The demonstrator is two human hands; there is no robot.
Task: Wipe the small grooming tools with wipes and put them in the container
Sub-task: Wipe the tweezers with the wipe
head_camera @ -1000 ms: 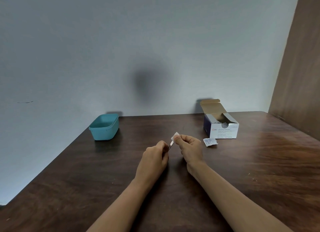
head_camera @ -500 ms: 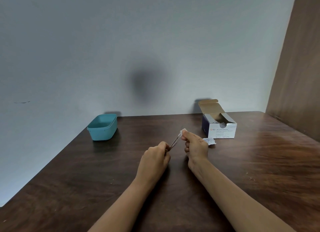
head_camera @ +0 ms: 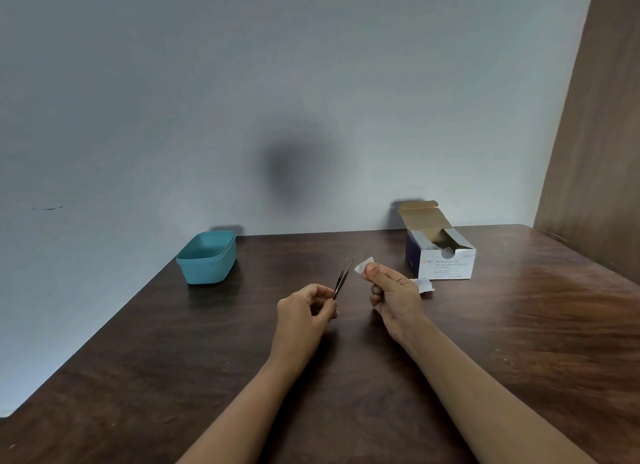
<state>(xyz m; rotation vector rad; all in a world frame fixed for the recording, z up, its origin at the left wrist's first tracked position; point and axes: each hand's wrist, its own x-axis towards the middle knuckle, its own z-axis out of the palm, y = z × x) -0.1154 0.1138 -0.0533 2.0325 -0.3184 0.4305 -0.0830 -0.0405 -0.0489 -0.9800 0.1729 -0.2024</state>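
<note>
White wipe (head_camera: 363, 264) now coming off slim metal tweezers (head_camera: 343, 278); left hand (head_camera: 304, 311) pinching tweezers, right hand (head_camera: 394, 295) pinching wipe.

A dark wooden surface (head_camera: 519, 325) meets a pale wall at its far edge. A teal plastic container (head_camera: 207, 271) stands far left, near the wall. Well apart, at the far right, sits a white and blue cardboard box (head_camera: 445, 266) (lid flap open, printed "Alcohol Swabs"). A small torn wrapper (head_camera: 425, 285) lies just in front of the box.
</note>
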